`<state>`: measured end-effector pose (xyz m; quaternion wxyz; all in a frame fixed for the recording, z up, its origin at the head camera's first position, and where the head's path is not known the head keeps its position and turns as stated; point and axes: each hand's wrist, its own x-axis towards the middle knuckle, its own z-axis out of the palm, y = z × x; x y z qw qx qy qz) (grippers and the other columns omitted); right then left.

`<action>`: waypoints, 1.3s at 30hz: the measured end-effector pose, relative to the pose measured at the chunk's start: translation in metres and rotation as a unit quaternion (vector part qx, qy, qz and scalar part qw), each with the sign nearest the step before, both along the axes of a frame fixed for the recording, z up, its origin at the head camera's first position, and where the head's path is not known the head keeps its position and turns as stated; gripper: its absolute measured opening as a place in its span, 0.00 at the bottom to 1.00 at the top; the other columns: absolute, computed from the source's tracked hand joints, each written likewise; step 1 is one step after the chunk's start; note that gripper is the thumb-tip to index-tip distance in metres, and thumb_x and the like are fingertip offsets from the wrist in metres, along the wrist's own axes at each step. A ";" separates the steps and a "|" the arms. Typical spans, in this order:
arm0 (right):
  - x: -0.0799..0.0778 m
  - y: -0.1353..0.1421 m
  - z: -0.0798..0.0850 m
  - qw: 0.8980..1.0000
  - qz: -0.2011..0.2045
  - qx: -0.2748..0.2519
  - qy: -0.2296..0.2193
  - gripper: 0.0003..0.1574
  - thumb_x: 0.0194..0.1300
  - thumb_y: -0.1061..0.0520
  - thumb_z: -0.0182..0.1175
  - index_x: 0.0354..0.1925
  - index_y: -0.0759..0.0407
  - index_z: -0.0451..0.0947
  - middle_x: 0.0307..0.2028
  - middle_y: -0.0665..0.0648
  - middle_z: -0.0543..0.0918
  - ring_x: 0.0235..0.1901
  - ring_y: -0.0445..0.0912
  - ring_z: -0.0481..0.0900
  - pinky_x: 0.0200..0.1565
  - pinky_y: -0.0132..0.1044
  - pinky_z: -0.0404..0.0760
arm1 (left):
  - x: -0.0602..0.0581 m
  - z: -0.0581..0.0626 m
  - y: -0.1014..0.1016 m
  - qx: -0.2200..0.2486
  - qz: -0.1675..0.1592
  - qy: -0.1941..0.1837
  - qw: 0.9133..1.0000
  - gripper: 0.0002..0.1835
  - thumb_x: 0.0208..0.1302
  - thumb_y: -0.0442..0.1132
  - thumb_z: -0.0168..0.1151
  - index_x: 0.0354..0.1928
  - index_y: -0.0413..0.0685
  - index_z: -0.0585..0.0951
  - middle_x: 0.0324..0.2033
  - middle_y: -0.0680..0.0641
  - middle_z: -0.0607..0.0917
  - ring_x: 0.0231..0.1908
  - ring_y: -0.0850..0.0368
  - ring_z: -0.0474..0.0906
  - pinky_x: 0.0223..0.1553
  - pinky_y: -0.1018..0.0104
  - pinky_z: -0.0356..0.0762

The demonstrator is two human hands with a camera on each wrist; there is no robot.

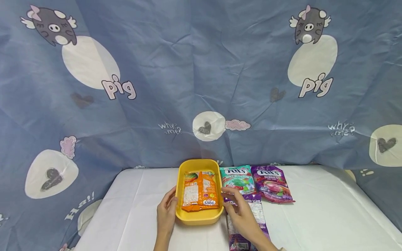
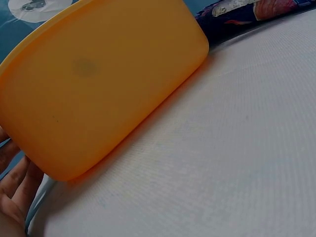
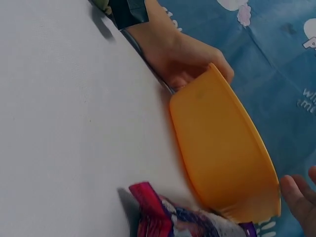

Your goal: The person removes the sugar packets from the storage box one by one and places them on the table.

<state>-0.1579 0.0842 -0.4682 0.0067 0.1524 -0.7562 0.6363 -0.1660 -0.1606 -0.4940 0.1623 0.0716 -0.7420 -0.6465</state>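
A yellow plastic tub (image 1: 198,221) stands on the white table, with orange Fox's candy packets (image 1: 199,191) lying inside. My left hand (image 1: 166,211) is against the tub's left side, its fingers along the outer wall. On the opposite side my right hand (image 1: 243,218) has loosely bent fingers at the right rim; whether they touch it I cannot tell. In the right wrist view, the right hand's fingertips (image 3: 296,197) are close to the tub's end. A purple candy packet (image 1: 235,232), back label up, lies partly hidden beneath my right hand and forearm.
Right of the tub lies a green Fox's mint packet (image 1: 237,178). Beside it is a purple Fox's berries packet (image 1: 272,184). A blue cloth (image 1: 169,87) printed with pigs hangs behind the table's back edge.
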 end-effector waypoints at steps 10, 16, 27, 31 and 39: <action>-0.001 -0.011 0.006 0.999 0.040 0.031 0.014 0.30 0.67 0.68 0.51 0.63 0.46 0.64 0.61 0.52 0.70 0.65 0.52 0.67 0.63 0.35 0.74 | 0.000 0.001 0.000 -0.002 -0.003 0.003 1.000 0.20 0.68 0.33 0.52 0.61 0.39 0.73 0.60 0.40 0.76 0.60 0.49 0.74 0.52 0.87 0.71; -0.005 -0.015 0.007 0.995 0.073 0.052 0.031 0.32 0.66 0.67 0.52 0.66 0.53 0.61 0.64 0.55 0.66 0.68 0.53 0.62 0.67 0.44 0.67 | 0.000 0.002 0.000 -0.004 -0.003 -0.001 1.000 0.20 0.68 0.33 0.52 0.61 0.38 0.72 0.61 0.39 0.75 0.60 0.47 0.73 0.52 0.88 0.71; -0.016 -0.030 0.007 0.986 0.033 0.139 0.088 0.33 0.63 0.63 0.56 0.64 0.44 0.63 0.64 0.51 0.68 0.67 0.52 0.63 0.67 0.59 0.63 | 0.000 0.000 0.000 0.002 -0.003 -0.001 1.000 0.20 0.68 0.32 0.52 0.61 0.39 0.73 0.60 0.40 0.76 0.60 0.48 0.74 0.52 0.87 0.72; -0.023 -0.033 0.008 0.984 0.032 0.152 0.084 0.31 0.64 0.63 0.54 0.65 0.50 0.63 0.63 0.53 0.68 0.67 0.53 0.63 0.66 0.59 0.65 | 0.000 -0.001 0.000 0.006 -0.006 0.004 1.000 0.20 0.68 0.31 0.52 0.61 0.38 0.72 0.60 0.39 0.76 0.60 0.46 0.74 0.51 0.87 0.73; -0.033 -0.045 0.005 0.976 0.020 0.185 0.109 0.31 0.64 0.63 0.53 0.64 0.53 0.63 0.64 0.57 0.67 0.64 0.54 0.67 0.63 0.55 0.71 | 0.000 0.001 0.001 0.001 -0.002 -0.001 1.000 0.20 0.68 0.35 0.53 0.61 0.39 0.73 0.60 0.40 0.76 0.60 0.47 0.74 0.51 0.88 0.72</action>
